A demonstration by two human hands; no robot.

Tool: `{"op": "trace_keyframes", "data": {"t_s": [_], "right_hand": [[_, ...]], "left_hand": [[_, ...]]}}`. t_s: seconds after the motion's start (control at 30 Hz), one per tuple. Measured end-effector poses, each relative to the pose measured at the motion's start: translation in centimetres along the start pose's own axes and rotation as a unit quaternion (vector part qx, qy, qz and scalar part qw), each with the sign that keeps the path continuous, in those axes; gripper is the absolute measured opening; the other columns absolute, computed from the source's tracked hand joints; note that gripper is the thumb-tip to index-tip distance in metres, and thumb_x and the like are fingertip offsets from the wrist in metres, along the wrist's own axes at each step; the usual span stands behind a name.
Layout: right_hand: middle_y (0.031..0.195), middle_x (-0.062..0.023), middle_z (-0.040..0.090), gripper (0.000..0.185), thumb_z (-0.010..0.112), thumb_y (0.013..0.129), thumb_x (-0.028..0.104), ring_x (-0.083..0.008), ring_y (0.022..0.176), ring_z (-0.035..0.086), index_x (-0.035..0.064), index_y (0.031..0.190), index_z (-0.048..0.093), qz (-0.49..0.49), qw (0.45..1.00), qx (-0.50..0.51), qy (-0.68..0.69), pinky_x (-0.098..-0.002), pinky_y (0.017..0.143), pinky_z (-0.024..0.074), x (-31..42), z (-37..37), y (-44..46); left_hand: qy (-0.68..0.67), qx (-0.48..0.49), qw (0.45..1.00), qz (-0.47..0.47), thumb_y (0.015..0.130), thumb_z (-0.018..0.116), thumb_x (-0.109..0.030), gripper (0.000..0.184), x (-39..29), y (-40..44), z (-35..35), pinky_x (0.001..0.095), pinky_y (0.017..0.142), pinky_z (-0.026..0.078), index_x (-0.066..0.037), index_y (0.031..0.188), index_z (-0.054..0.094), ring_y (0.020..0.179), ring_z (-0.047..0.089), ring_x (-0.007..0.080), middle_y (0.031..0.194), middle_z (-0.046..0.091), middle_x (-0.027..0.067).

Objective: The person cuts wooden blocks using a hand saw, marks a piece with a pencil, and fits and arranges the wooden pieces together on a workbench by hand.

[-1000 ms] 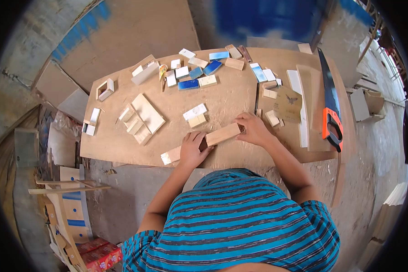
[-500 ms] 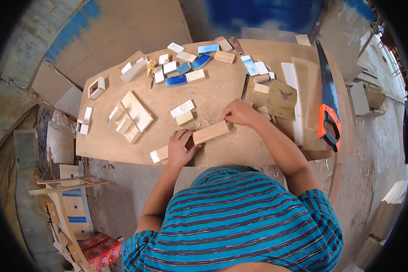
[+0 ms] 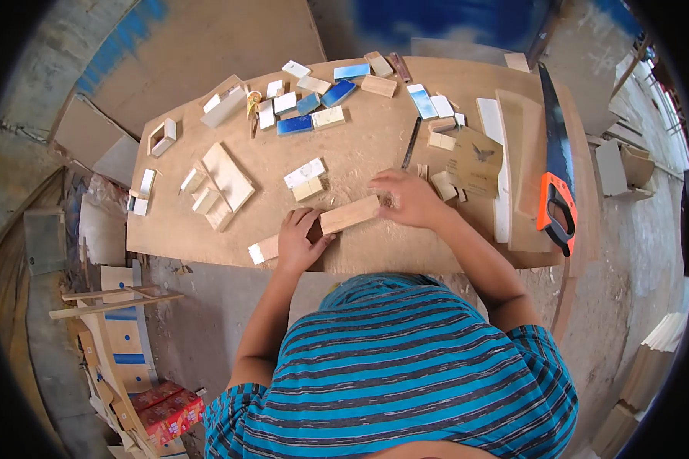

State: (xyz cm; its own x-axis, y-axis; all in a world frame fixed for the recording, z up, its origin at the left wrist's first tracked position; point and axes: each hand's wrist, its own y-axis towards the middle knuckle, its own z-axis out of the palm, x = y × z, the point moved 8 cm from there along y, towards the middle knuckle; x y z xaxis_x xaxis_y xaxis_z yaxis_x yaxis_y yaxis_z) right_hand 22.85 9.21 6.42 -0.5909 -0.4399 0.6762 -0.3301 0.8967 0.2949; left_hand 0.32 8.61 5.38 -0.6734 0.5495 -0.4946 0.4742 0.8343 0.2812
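My left hand (image 3: 299, 237) is closed over a wooden block with a white end (image 3: 265, 250), which sticks out to its left. Its thumb and fingers lie at the near end of a bare wooden block (image 3: 350, 215) slanting up to the right. Beside that block's far end is my right hand (image 3: 412, 200), fingers apart, with nothing visible in them. Wood shavings (image 3: 357, 182) lie around the fingertips. Just beyond, a white-topped block (image 3: 304, 172) rests against a small bare wood piece (image 3: 308, 190).
A handsaw with orange handle (image 3: 556, 210) lies at the right, near a sandpaper sheet (image 3: 475, 162) and white strip (image 3: 500, 183). Several blue, white and bare blocks (image 3: 338, 93) spread along the back. A wooden assembly (image 3: 228, 177) stands left on the wooden tabletop (image 3: 176, 229).
My right hand's fingers have gone from a pinch at the block's end to spread apart. My left hand stays on the wood. The view has shifted slightly.
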Motion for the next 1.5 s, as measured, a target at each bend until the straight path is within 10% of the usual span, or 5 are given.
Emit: {"op": "trace_keyframes", "data": {"t_s": [0.47, 0.67, 1.13, 1.5], "right_hand": [[0.112, -0.0112, 0.061, 0.049, 0.076, 0.068, 0.016, -0.0303, 0.103, 0.059, 0.0068, 0.114, 0.062, 0.027, 0.999, -0.017, -0.037, -0.0402, 0.087, 0.0486, 1.7, 2.0, -2.0], [0.108, -0.0162, 0.064, 0.045, 0.076, 0.069, 0.019, -0.0331, 0.099, 0.061, 0.0037, 0.109, 0.063, 0.268, 0.959, -0.091, -0.030, -0.0396, 0.085, 0.0495, -0.7, -2.8, -1.4], [0.114, -0.0106, 0.062, 0.049, 0.075, 0.071, 0.027, -0.0308, 0.111, 0.054, 0.0095, 0.115, 0.064, 0.205, 0.944, -0.134, -0.221, -0.0467, 0.093, 0.0429, -0.8, 3.7, 5.8], [0.120, -0.0109, 0.060, 0.042, 0.071, 0.075, 0.020, -0.0303, 0.115, 0.052, 0.0074, 0.114, 0.064, 0.251, 0.879, -0.249, -0.322, -0.0439, 0.097, 0.0416, -0.1, -5.3, -7.4]], "left_hand": [[0.022, -0.018, 0.999, 0.034, 0.069, 0.077, -0.024, 0.048, -0.6, -0.4, -0.4, 0.0436, 0.087, 0.045, -0.005, 0.109, 0.060, 0.099, 0.055, 0.0356, 0.105, 0.060, 0.0144], [0.016, -0.017, 0.999, 0.039, 0.072, 0.074, -0.028, 0.047, -0.1, -0.6, -0.5, 0.0441, 0.088, 0.045, -0.006, 0.110, 0.059, 0.100, 0.054, 0.0360, 0.107, 0.059, 0.0153], [0.017, 0.017, 0.998, 0.058, 0.076, 0.069, -0.029, 0.047, -0.6, -0.9, -0.9, 0.0447, 0.086, 0.044, -0.005, 0.115, 0.056, 0.100, 0.053, 0.0346, 0.111, 0.056, 0.0149], [0.011, -0.005, 0.996, 0.093, 0.074, 0.072, -0.023, 0.051, -0.2, -1.5, -0.5, 0.0459, 0.088, 0.044, -0.007, 0.120, 0.055, 0.103, 0.053, 0.0345, 0.114, 0.056, 0.0141]]}}
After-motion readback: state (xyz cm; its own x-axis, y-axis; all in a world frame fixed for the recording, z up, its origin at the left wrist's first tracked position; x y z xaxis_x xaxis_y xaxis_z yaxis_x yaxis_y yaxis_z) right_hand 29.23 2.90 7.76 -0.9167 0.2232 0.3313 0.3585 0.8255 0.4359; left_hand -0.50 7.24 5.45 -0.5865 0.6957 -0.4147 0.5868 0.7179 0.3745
